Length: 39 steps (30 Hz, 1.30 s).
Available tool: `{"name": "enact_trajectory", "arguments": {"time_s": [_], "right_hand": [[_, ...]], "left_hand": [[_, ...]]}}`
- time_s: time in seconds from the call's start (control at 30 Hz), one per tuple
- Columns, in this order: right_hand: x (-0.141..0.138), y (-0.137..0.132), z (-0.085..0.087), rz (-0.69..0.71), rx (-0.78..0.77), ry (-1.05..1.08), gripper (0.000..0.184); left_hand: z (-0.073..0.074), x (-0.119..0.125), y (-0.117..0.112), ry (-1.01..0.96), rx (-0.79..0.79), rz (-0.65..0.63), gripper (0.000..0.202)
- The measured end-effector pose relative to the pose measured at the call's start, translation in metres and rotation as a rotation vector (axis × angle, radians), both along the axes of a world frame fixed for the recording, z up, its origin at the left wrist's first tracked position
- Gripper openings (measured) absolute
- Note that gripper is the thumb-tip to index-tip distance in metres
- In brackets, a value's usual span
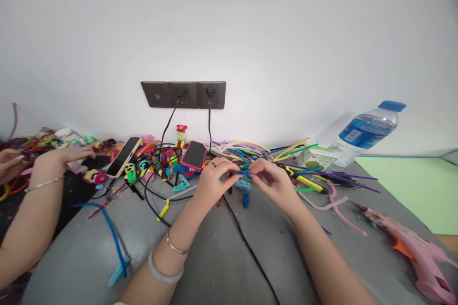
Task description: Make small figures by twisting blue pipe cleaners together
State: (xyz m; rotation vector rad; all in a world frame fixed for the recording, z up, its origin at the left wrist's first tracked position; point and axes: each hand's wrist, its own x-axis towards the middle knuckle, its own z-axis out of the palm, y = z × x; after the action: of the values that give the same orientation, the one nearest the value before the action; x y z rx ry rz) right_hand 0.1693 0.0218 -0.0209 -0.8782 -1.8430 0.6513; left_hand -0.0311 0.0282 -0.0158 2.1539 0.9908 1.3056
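Both hands pinch a blue pipe cleaner (pixel 244 172) just above the middle of the grey table (pixel 214 267).

The left hand (pixel 214 182) and right hand (pixel 276 185) each grip one end of it in their fingertips, with a light blue clip (pixel 242 185) lying just beneath. Toward the person the table is mostly bare, crossed by a black cable (pixel 250 248). Behind the hands, a pile of pipe cleaners (pixel 250 148) and a pink phone (pixel 194 155) crowd up to the wall. A glue gun (pixel 418 252) lies near the table's right edge. The capped water bottle (pixel 365 133) leans behind a green box (pixel 317 158); their contents cannot be told. A co-worker's hand (pixel 71 153) rests far left.
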Motion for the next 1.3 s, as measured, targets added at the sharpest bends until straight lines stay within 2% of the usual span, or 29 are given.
{"name": "enact_trajectory", "arguments": {"time_s": [0.33, 0.6, 0.8, 1.0, 1.3], "right_hand": [[0.000, 0.003, -0.002, 0.053, -0.028, 0.020, 0.008], [-0.005, 0.000, 0.000, 0.026, -0.022, 0.021, 0.011], [-0.007, 0.000, 0.001, 0.028, -0.011, 0.034, 0.014], [-0.009, -0.003, 0.003, 0.006, -0.008, 0.056, 0.016], [-0.017, -0.008, 0.002, -0.063, 0.010, 0.092, 0.018]], "left_hand": [[-0.004, 0.000, 0.001, 0.013, 0.207, -0.007, 0.005], [-0.005, -0.001, -0.001, 0.051, 0.142, -0.054, 0.007], [-0.007, 0.000, -0.001, 0.009, 0.103, -0.082, 0.010], [-0.006, 0.003, -0.002, 0.000, 0.099, -0.060, 0.014], [-0.005, 0.006, -0.005, 0.040, 0.218, 0.053, 0.018]]}}
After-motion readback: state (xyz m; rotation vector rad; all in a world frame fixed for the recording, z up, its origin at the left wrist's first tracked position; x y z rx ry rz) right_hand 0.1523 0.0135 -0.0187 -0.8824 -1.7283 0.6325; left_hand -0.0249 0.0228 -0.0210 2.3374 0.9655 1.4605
